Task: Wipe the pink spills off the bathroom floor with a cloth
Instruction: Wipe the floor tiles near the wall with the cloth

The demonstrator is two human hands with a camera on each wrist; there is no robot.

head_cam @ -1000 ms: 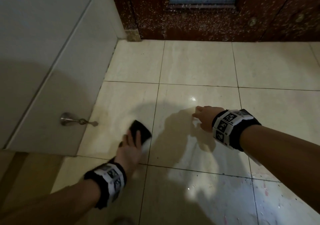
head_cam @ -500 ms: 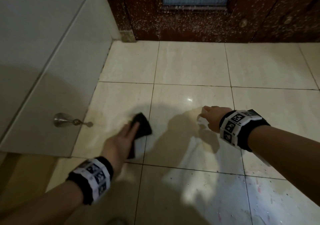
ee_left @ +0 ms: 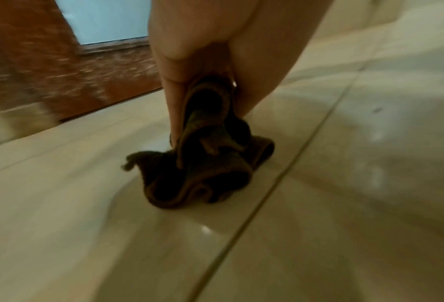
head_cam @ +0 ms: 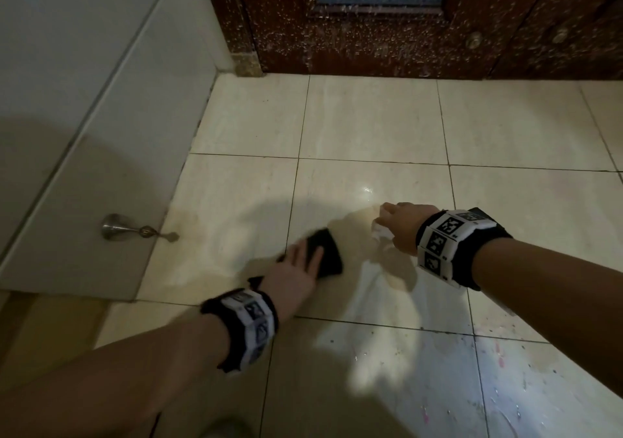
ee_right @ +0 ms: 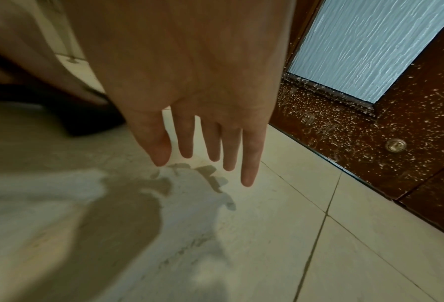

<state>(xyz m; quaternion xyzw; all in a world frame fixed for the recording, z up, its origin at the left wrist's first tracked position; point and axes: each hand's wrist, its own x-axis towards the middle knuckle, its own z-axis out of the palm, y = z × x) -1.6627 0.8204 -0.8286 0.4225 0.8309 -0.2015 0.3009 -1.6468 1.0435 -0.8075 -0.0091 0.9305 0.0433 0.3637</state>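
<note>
My left hand (head_cam: 296, 265) presses a crumpled dark cloth (head_cam: 325, 252) onto the cream floor tiles (head_cam: 371, 117), just right of a grout line. In the left wrist view the thumb and fingers (ee_left: 171, 98) pinch a fold of the cloth (ee_left: 210, 163), and the rest of it bunches on the floor. My right hand (head_cam: 394, 221) stays to the right of the cloth with fingers (ee_right: 250, 159) straight and spread, tips at or just above the floor, holding nothing. Pink spills (head_cam: 499, 353) speckle the near right tile, with another pink streak (head_cam: 425, 415) closer to me.
A dark wooden door (head_cam: 387, 43) with a frosted pane, spattered white, closes off the far side. A white tiled wall (head_cam: 84, 117) runs along the left, with a metal door stop (head_cam: 135, 230) sticking out low over the floor.
My left hand has swept the cloth to the right, across the grout line and closer to my right hand. The right hand has stayed almost in place.
</note>
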